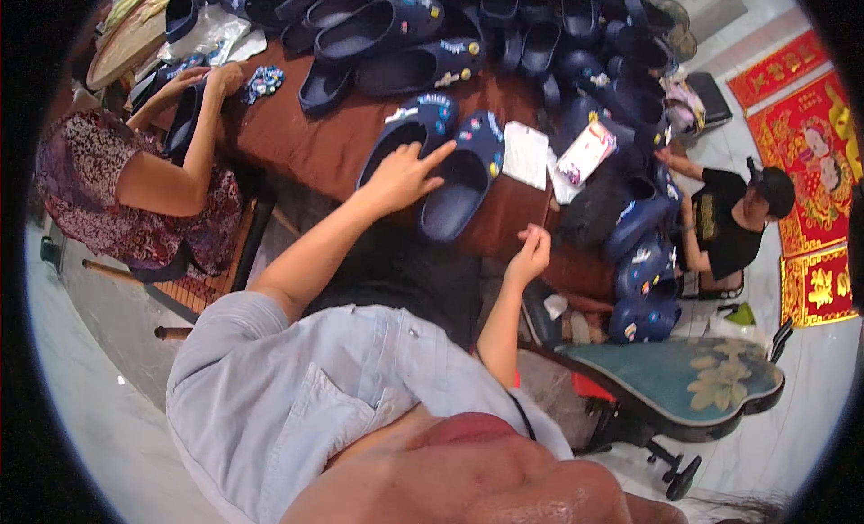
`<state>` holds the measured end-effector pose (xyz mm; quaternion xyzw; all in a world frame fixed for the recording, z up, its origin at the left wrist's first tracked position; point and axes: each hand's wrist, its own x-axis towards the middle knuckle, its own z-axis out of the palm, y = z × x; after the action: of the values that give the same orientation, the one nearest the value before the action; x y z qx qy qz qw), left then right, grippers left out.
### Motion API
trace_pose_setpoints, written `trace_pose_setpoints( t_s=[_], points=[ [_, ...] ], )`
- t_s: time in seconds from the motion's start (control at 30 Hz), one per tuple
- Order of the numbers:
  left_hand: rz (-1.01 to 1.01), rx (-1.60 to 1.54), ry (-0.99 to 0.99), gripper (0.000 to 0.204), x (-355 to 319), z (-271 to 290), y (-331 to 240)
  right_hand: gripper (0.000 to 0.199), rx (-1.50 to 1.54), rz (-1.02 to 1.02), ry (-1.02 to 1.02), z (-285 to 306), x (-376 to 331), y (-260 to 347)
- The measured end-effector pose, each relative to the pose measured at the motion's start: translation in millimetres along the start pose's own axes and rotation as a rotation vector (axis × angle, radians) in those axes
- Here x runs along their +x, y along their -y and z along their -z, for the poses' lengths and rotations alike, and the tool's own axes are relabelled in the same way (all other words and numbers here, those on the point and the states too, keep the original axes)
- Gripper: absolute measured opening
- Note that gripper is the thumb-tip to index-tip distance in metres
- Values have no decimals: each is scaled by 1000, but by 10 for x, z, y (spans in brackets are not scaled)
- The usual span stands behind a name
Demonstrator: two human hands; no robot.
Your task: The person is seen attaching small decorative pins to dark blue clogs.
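Observation:
Two dark blue clogs with colourful charms on their uppers lie side by side in front of me, toes pointing away. My left hand (405, 177) reaches over them with its fingers spread. It covers part of the left clog (423, 112), and its index finger extends to the upper of the right clog (450, 209). My right hand (531, 251) is raised near the table's front edge, to the right of the right clog. Its fingers are curled together, and whatever they may hold is too small to make out.
A brown cloth (301, 146) covers the table. Many blue clogs (382, 29) are heaped behind and at right. White paper (526, 155) and a printed card (587, 152) lie nearby. One person (135, 182) handles a clog at left; another (733, 213) sits at right, beyond a blue-green chair (657, 380).

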<state>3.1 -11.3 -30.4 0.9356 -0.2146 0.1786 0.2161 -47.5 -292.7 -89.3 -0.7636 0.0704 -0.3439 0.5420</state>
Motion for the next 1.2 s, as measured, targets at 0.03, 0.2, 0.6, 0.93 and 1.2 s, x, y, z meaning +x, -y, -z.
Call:
trace_pose_setpoints(
  t_s=[0.03,0.2,0.6,0.93,1.2],
  points=[
    [20,-5,18,75,63,-5,-50,26,8,-15,-6,29,-9,-25],
    [206,-55,68,71,278,-54,-106,23,-127,4,74,72,-15,-130],
    [224,-54,40,56,332,-211,-79,20,-63,-54,478,-67,682,603],
    [230,-136,12,57,256,-23,0,29,14,703,816,-435,1476,1815],
    [241,-241,-237,62,570,914,148,15,286,129,69,-1348,1801,502]
  ],
)
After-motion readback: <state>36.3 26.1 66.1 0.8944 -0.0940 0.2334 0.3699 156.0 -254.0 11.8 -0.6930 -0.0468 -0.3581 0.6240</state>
